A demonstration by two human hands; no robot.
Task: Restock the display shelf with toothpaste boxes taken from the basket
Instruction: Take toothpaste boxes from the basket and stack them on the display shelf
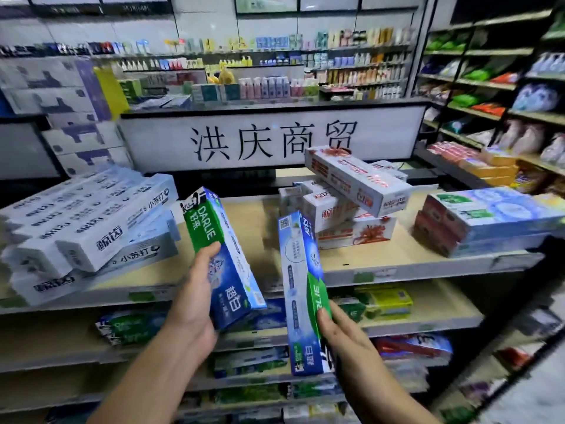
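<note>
**Q:** State of each hand?

**A:** 1. My left hand (195, 301) gripped the first Darlie box (226, 255) around its lower half, with the thumb on the front face at the edge of the green band. The box tilted, green end uppermost and leaning left.
2. My right hand (342, 341) gripped the second Darlie box (301, 286) near its lower end, with the thumb on the green band. This box stood almost upright, green band low.
3. The 2 hands were apart, and the 2 boxes did not touch.

**Q:** Position relative to the fixture?

**A:** I held both boxes in the air in front of the display shelf (382, 255), level with its top tier. Neither rested on it. Below my hands, the lower tiers (428, 310) carried more green-and-blue boxes lying flat.

**Q:** Contents of the top tier?

**A:** At the left lay a stack of white boxes (91, 228). At the centre was a pile of red-and-white boxes (351, 203), its top box lying crooked across the rest. At the right was a stack of blue-and-green packs (489, 218).

**Q:** Beyond that?

**A:** A white sign (269, 139) with 4 black characters stood behind the top tier. Farther back were wall shelves of bottles (351, 68), too blurred to identify.
</note>
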